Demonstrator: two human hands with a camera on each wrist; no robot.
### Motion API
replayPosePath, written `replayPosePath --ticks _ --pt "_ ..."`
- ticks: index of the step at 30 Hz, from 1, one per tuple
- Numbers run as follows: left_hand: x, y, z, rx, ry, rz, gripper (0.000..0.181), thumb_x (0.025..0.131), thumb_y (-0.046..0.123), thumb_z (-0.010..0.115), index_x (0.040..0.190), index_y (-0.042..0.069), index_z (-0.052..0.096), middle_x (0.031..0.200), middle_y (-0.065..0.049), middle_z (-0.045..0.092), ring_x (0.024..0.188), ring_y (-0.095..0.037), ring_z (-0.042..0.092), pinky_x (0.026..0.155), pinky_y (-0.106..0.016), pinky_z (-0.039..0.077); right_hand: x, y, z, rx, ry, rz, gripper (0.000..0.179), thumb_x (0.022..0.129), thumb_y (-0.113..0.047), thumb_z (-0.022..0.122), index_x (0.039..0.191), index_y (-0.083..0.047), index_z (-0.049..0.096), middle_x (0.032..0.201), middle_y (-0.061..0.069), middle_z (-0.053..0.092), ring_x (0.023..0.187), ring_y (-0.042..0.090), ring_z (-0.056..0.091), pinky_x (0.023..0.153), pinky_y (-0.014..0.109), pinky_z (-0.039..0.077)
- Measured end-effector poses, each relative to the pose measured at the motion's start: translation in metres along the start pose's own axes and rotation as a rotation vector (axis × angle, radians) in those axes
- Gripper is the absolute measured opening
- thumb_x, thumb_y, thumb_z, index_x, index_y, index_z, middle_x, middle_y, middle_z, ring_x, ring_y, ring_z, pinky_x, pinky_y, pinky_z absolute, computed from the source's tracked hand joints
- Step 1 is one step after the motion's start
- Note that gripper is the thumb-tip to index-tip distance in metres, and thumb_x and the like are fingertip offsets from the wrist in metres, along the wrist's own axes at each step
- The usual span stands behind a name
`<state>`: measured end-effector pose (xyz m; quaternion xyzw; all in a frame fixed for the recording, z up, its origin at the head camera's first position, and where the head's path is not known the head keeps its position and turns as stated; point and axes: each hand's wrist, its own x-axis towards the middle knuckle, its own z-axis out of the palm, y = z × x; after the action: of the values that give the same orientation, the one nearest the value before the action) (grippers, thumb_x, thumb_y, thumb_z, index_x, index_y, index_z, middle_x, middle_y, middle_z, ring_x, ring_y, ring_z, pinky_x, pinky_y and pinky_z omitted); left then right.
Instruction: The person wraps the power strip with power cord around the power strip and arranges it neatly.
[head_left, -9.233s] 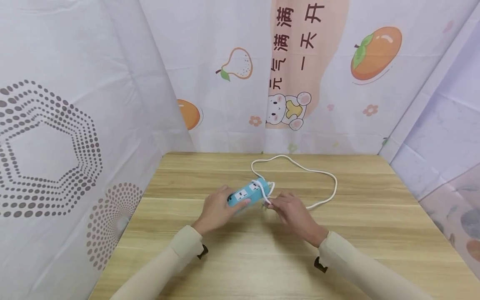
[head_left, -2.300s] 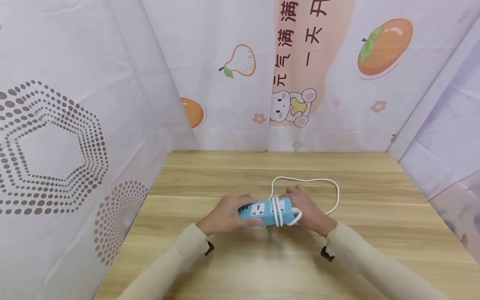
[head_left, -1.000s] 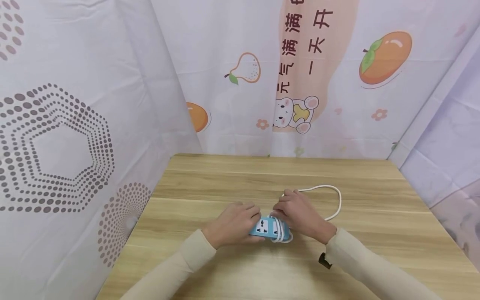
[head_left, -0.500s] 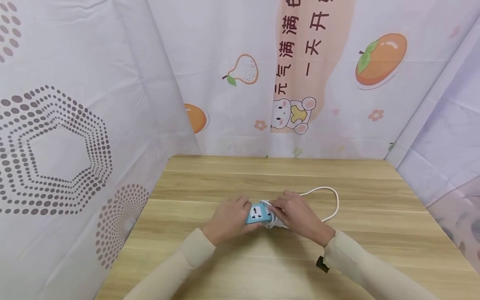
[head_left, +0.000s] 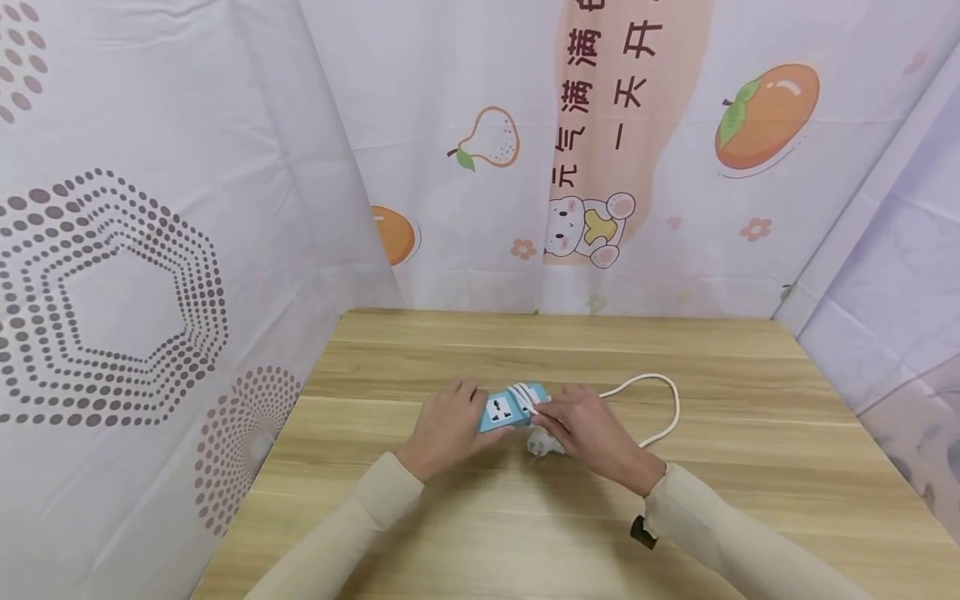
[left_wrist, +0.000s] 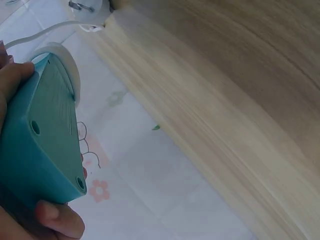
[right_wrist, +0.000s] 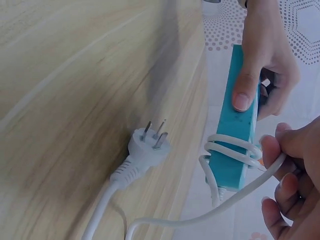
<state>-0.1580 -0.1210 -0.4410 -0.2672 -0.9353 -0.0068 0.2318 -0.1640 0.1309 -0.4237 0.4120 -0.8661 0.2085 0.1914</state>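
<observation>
My left hand (head_left: 446,427) grips the far-left end of a blue power strip (head_left: 498,409), its thumb along the side. White cord (right_wrist: 232,150) is wound in several turns round the strip's other end. My right hand (head_left: 588,429) pinches the running cord between thumb and fingers, right beside the turns, as the right wrist view shows. A white three-pin plug (right_wrist: 148,148) lies below the strip with its pins bare; in the head view it shows just under my right hand. The strip's underside (left_wrist: 50,125), with screw holes, faces the left wrist camera.
A loose loop of the cord (head_left: 677,404) lies on the wooden table (head_left: 465,542) behind and right of my right hand. Printed curtains (head_left: 450,75) hang along the table's back and left side.
Over these seconds more cord has been wound onto the strip, and the loop on the table has shrunk. In the last half second the strip shifted slightly back and left, and the plug came into sight.
</observation>
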Motion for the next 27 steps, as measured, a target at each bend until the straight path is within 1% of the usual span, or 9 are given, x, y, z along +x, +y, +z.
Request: replayPosePath --ticks 4,8,11,16,22,27 --pt "0.0 0.001 0.0 -0.012 0.007 -0.025 0.059 0.089 0.065 0.07 0.097 0.007 0.072 0.093 -0.004 0.064 0.071 -0.015 0.052 0.049 -0.027 0.043 -0.002 0.0 0.001 0.003 -0.004 0.003 0.013 0.094 -0.017 0.077 0.1 -0.007 0.081 0.079 -0.006 0.071 0.072 0.009 0.05 0.069 0.03 0.044" --pt "0.0 0.002 0.002 -0.022 0.014 -0.029 0.059 0.091 0.064 0.068 0.099 0.006 0.071 0.093 -0.005 0.064 0.07 -0.014 0.051 0.049 -0.026 0.04 -0.004 0.001 0.002 0.013 0.005 -0.015 0.009 0.093 -0.015 0.077 0.097 -0.008 0.08 0.078 -0.007 0.07 0.07 0.01 0.047 0.068 0.031 0.043" --pt "0.0 0.001 0.004 -0.015 0.011 -0.044 0.059 0.092 0.064 0.066 0.101 0.006 0.07 0.091 -0.005 0.062 0.07 -0.014 0.05 0.048 -0.026 0.039 -0.005 0.002 0.003 0.018 0.02 -0.04 0.009 0.091 -0.014 0.079 0.097 -0.007 0.08 0.078 -0.007 0.07 0.07 0.01 0.05 0.067 0.032 0.043" --pt "0.001 0.001 0.005 -0.017 -0.01 -0.079 0.06 0.092 0.066 0.065 0.102 0.006 0.07 0.089 -0.004 0.059 0.07 -0.013 0.049 0.048 -0.025 0.038 -0.009 0.005 0.006 0.025 0.04 -0.069 0.016 0.087 -0.011 0.081 0.102 -0.005 0.081 0.08 -0.006 0.072 0.07 0.01 0.054 0.067 0.033 0.044" --pt "0.002 0.002 0.002 -0.046 0.002 -0.096 0.059 0.092 0.065 0.065 0.1 0.007 0.069 0.087 -0.002 0.058 0.069 -0.013 0.05 0.05 -0.026 0.04 -0.012 0.005 0.008 0.042 0.046 -0.063 0.017 0.088 -0.012 0.081 0.104 -0.006 0.081 0.079 -0.007 0.071 0.071 0.01 0.054 0.069 0.034 0.045" --pt "0.002 0.004 -0.003 -0.077 0.011 -0.124 0.06 0.092 0.066 0.064 0.099 0.007 0.069 0.086 -0.001 0.057 0.068 -0.012 0.049 0.05 -0.026 0.039 -0.014 0.003 0.008 0.066 0.039 -0.054 0.016 0.088 -0.011 0.08 0.103 -0.006 0.08 0.081 -0.006 0.072 0.07 0.009 0.05 0.066 0.031 0.04"
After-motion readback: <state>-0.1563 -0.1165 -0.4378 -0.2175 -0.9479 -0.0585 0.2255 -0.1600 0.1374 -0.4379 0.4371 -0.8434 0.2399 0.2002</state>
